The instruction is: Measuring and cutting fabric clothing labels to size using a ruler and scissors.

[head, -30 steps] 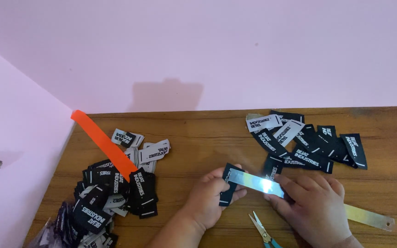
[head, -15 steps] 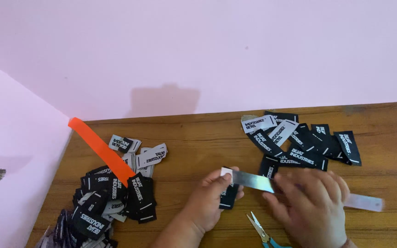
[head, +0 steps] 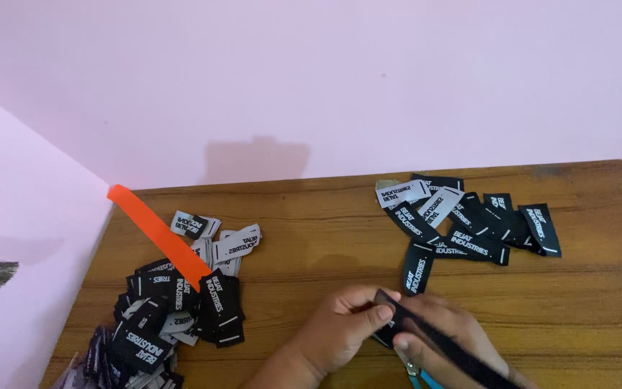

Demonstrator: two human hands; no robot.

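Strip now dark side up, no longer shiny, lower centre of frame. Left hand (head: 340, 324) fingers pinching black label strip (head: 440, 344) end; right hand (head: 448, 338) closed along it, above bench (head: 311, 238).

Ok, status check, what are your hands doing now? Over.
Both hands pinching a black strip. Scissors underneath. Label piles off to the sides, nothing blocking.
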